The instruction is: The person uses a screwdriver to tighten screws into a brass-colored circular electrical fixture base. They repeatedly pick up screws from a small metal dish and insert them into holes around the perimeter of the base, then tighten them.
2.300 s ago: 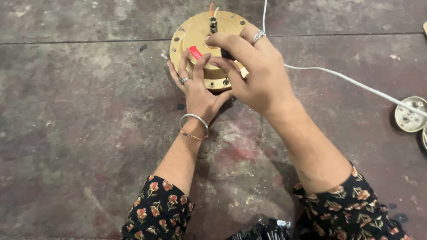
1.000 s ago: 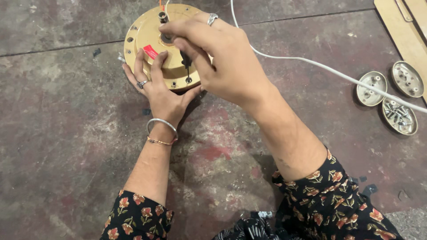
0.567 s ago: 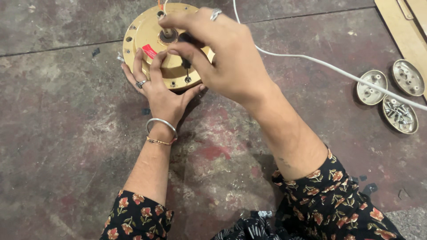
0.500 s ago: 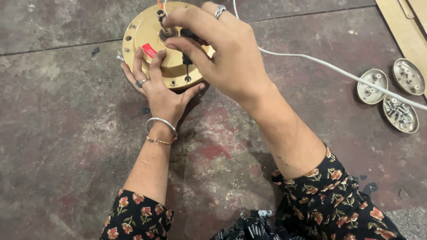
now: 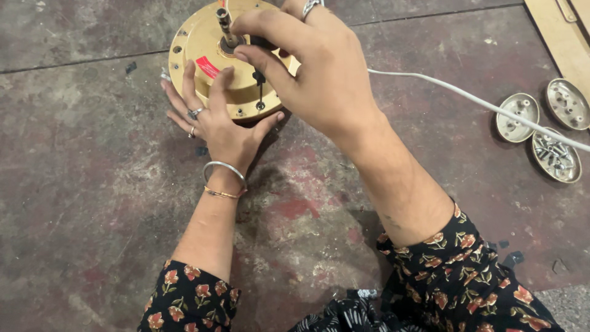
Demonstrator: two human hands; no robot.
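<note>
Fingers of right hand (image 5: 319, 74): curled and pinched near the steel shaft (image 5: 224, 24) at the hub; tips of index and thumb close beside the shaft, actual contact partly hidden; ring on one finger.
Fingers of left hand (image 5: 218, 120): spread flat and released, pressed against the near rim and top face of the motor housing; two rings visible; not clenched around anything.
Motor housing (image 5: 196, 43): round, gold-coloured disc lying flat on the floor, at top centre of view; red label (image 5: 208, 66) on its top face, just beside the left index finger; small screw holes around the rim; short dark pin or screw (image 5: 260, 86) standing near the front edge, beneath the right hand.
Left wrist: silver bangle (image 5: 222, 169) and a thin gold bracelet just below it.
Sleeves: dark fabric with a red flower print on both forearms.
White cable (image 5: 467, 98): running from behind the right hand toward the right edge.
Round metal caps (image 5: 517, 117): three, well apart from the housing on the right; one holding loose screws (image 5: 553, 154).
Floor (image 5: 92, 203): stained, scuffed concrete with reddish patches.
Wooden board (image 5: 562, 37): top right corner.
</note>
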